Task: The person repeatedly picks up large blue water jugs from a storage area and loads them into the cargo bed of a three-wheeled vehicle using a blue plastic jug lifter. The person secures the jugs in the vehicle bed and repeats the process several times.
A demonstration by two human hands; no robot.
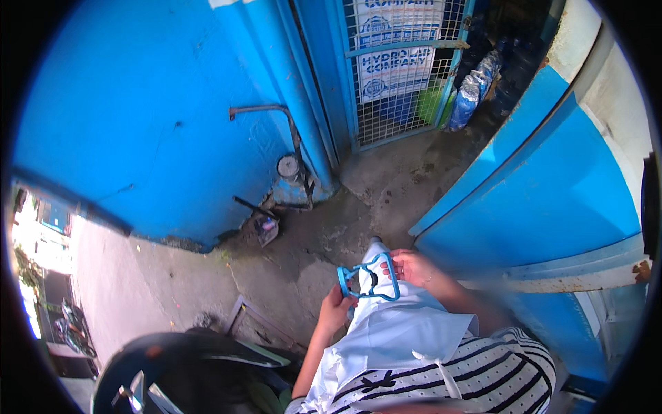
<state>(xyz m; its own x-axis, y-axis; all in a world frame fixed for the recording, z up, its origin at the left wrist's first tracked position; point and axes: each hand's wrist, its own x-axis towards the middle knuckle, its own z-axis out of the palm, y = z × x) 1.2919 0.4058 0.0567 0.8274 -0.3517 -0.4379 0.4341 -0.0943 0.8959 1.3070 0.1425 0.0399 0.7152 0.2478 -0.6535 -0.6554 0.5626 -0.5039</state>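
Note:
In front of my white apron (407, 338) is a blue plastic bottle-carrying handle (343, 281), with a ring at one end and a squarish grip frame at the other. A small black part shows in its middle. My left hand (335, 310) pinches the ring end from below. At the opposite side, the fingers of my right hand (411, 269) curl about the grip frame's outer bar. Some fingertips of both hands are hidden behind the blue plastic and the apron.
A blue wall (152, 124) with a pipe rises at the left, a dustpan (266, 228) at its foot. Ahead stands a wire-mesh gate (403, 76); wrapped packs (465, 100) sit beyond it. A blue metal door (538, 207) is at right, a dark motorbike (193, 372) at lower left.

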